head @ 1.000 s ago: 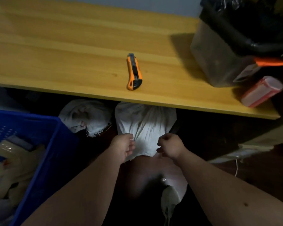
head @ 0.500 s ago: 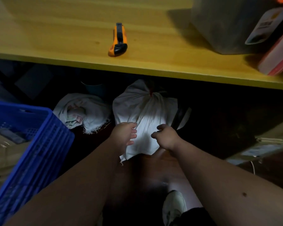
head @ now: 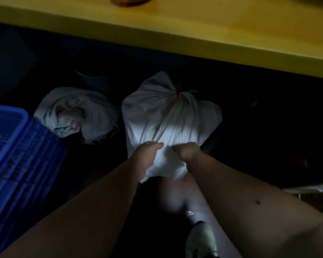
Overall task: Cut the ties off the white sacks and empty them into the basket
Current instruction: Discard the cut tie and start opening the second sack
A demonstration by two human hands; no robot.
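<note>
Nearest: left hand (head: 147,155) and right hand (head: 187,155) both pinch bunched cloth on the near lower face of the tied sack (head: 168,123), fingers curled into the fabric, knuckles close together but not touching. The sack sits on the floor under the front edge of the surface (head: 203,32), against the person's leg. Risk, as a judgement: the hold is on loose cloth only, so a pull may slip, or drag the cloth without shifting the load; the neck could also catch on the underside of the surface if lifted straight up. Light here is poor, so cutting in this spot would risk nicking cloth or fingers. Sack appearance: white, soft, full and rounded, folds radiating to a gathered neck at the far top, closed by a red tie (head: 177,91), uncut. Left of it lies a second white sack (head: 78,112), slumped and apparently open, pale contents with pink marks showing, frayed hem. Blue basket (head: 24,151) at near left, just beside that sack. Farthest: an orange object (head: 131,0) on the surface, cropped by the frame edge; possibly the cutter, cannot confirm.
</note>
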